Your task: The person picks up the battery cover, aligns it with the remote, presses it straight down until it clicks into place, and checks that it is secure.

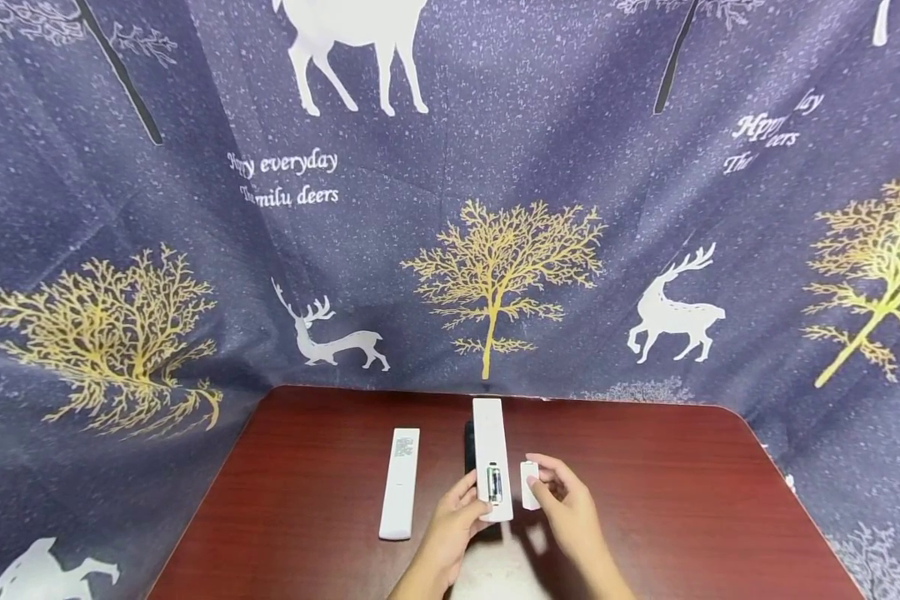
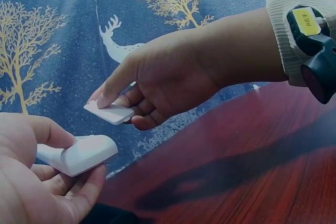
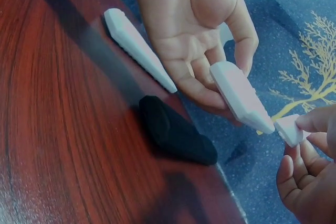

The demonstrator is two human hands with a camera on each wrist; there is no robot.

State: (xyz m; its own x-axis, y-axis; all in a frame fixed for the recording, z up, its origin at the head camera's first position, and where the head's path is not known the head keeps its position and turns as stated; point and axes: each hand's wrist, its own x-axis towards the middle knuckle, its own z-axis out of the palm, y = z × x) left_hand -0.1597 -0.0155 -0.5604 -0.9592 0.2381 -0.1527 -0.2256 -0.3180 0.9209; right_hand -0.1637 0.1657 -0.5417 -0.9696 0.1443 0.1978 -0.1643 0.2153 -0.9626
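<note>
My left hand [image 1: 450, 527] grips the lower end of a white remote control [image 1: 489, 433], its back turned up and raised above the table. The battery compartment [image 1: 495, 483] is uncovered, and metallic battery shapes show inside; I cannot tell how many. To the right, my right hand [image 1: 572, 508] pinches a small white battery cover [image 1: 528, 493] between thumb and fingers, apart from the remote. In the left wrist view the cover [image 2: 110, 112] lies flat under the thumb. The right wrist view shows the cover [image 3: 290, 129] close to the remote's far end [image 3: 241, 95].
Another white remote [image 1: 400, 483] lies on the reddish-brown table [image 1: 300, 500], left of the hands, with a printed label at its upper end. Below the held remote lies a black object [image 3: 176, 132], partly hidden in the head view. A patterned blue cloth [image 1: 450, 333] hangs behind the table.
</note>
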